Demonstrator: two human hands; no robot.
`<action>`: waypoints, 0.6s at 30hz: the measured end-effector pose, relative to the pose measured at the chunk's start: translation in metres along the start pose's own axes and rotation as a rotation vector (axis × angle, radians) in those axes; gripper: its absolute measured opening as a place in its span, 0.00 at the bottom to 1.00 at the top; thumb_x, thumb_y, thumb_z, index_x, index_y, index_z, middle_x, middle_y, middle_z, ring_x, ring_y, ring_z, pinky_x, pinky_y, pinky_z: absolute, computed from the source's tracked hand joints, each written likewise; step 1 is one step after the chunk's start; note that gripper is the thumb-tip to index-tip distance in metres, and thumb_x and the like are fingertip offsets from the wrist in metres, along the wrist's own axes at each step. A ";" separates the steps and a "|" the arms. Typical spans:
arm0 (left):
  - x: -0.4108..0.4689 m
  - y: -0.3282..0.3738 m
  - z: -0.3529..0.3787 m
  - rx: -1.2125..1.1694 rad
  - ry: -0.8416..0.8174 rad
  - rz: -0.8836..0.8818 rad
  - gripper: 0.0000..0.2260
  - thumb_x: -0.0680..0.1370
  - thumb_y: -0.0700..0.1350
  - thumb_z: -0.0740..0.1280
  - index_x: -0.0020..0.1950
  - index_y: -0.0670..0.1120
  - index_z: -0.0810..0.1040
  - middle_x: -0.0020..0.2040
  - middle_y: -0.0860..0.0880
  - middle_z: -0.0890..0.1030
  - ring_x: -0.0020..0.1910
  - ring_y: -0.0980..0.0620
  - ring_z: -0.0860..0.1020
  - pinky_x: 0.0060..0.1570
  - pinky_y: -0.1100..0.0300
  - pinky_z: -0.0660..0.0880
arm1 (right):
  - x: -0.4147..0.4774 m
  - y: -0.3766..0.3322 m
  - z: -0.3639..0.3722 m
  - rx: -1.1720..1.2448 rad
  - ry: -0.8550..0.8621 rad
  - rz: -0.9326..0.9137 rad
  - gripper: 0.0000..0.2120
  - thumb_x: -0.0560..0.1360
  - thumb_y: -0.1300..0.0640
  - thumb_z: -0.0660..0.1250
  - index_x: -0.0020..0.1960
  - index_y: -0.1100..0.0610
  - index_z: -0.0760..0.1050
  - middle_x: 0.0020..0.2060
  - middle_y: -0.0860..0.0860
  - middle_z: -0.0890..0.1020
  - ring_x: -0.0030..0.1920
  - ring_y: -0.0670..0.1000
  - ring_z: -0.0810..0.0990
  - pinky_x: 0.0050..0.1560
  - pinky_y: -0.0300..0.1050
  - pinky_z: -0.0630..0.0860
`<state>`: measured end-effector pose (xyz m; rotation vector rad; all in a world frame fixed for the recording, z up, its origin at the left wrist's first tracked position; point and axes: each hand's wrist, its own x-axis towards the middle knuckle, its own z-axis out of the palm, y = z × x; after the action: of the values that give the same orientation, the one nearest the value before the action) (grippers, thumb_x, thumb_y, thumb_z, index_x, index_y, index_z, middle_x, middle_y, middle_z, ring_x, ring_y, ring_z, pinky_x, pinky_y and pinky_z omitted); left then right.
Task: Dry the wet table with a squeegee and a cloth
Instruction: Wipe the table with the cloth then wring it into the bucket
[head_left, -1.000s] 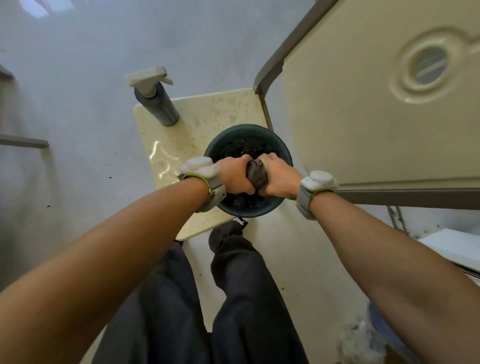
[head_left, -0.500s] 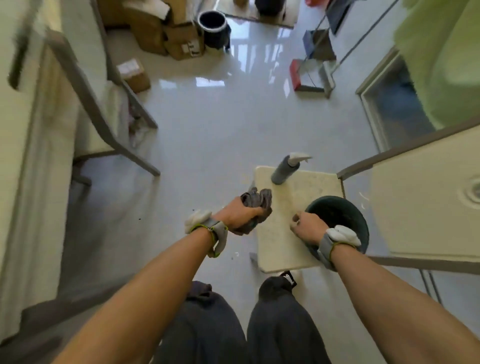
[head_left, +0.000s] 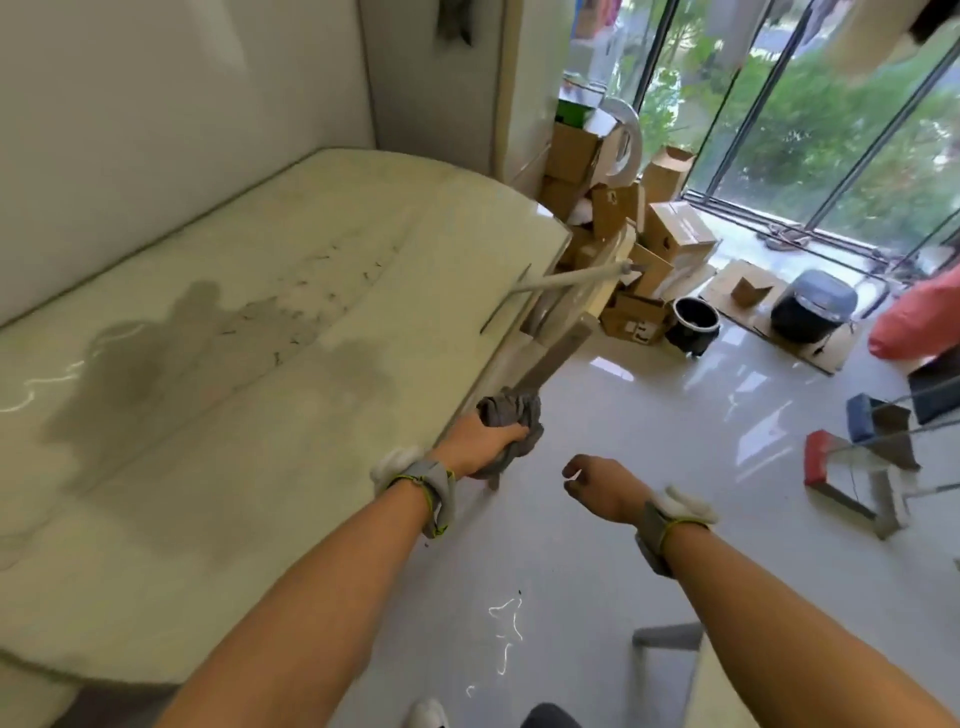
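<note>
A long cream table (head_left: 260, 467) fills the left side, with a dark wet patch (head_left: 171, 353) spread over its middle. My left hand (head_left: 480, 447) grips a crumpled grey cloth (head_left: 511, 410) right at the table's near right edge. Empty and loosely curled, my right hand (head_left: 602, 486) hangs over the floor to the right of the cloth. A squeegee (head_left: 571, 278) lies at the table's far right edge, its pale handle sticking out past the edge.
Cardboard boxes (head_left: 670, 234) are piled beyond the table's far end, with a black bucket (head_left: 693, 322) and a dark pot (head_left: 813, 306) on the shiny floor. A red and blue dustpan set (head_left: 852, 467) lies at right. A stool corner (head_left: 670, 636) shows at lower right.
I have turned from the stool and basin to the long table. The cloth, wrung with both hands over the basin, is now in my left hand alone, at the table's edge.
</note>
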<state>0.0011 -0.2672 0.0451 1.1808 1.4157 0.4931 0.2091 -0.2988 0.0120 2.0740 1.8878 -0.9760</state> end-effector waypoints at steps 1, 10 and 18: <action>0.006 0.004 -0.012 -0.075 0.063 -0.006 0.14 0.75 0.49 0.72 0.56 0.45 0.78 0.49 0.47 0.80 0.48 0.48 0.78 0.48 0.59 0.72 | 0.009 -0.015 -0.012 -0.017 0.023 -0.034 0.16 0.81 0.51 0.61 0.67 0.53 0.73 0.60 0.53 0.81 0.59 0.54 0.78 0.59 0.45 0.74; 0.132 0.040 -0.103 -0.421 0.371 -0.029 0.17 0.74 0.50 0.72 0.61 0.46 0.77 0.55 0.45 0.81 0.51 0.46 0.79 0.51 0.53 0.75 | 0.146 -0.095 -0.117 -0.214 0.233 -0.320 0.18 0.80 0.53 0.59 0.69 0.55 0.70 0.62 0.55 0.77 0.61 0.57 0.76 0.61 0.54 0.75; 0.286 0.084 -0.123 -0.164 0.516 -0.076 0.21 0.68 0.57 0.73 0.53 0.50 0.69 0.48 0.47 0.79 0.48 0.46 0.79 0.52 0.50 0.77 | 0.300 -0.085 -0.208 -0.606 0.265 -0.294 0.22 0.80 0.50 0.58 0.71 0.58 0.66 0.68 0.58 0.69 0.70 0.61 0.65 0.68 0.55 0.66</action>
<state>-0.0294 0.0514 0.0066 0.8963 1.8092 0.8871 0.1963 0.0753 0.0283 1.6493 2.2907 -0.1161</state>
